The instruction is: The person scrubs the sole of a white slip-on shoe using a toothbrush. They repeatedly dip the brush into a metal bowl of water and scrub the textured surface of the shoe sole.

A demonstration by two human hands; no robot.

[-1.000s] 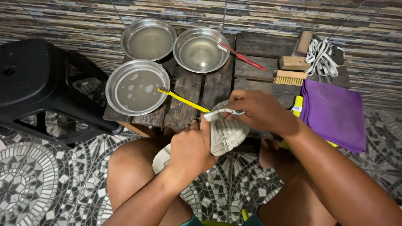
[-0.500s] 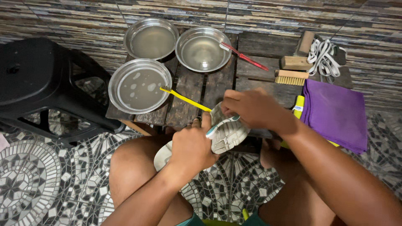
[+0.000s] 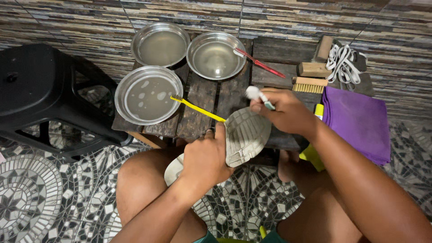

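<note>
Shoe (image 3: pixel 243 137) sole-up over counter's (image 3: pixel 274 49) near edge, long axis toe-up-right; left hand (image 3: pixel 204 159) clamped on its midsection. Right hand (image 3: pixel 283 112) fisted round toothbrush (image 3: pixel 257 95), at toe's far side, nearer.

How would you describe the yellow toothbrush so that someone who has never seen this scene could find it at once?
Start at the dark wooden crate carrying three metal bowls. The yellow toothbrush lies slantwise on its slats, bristles on the rim of the nearest bowl. The red toothbrush instead rests in the far right bowl.
</note>
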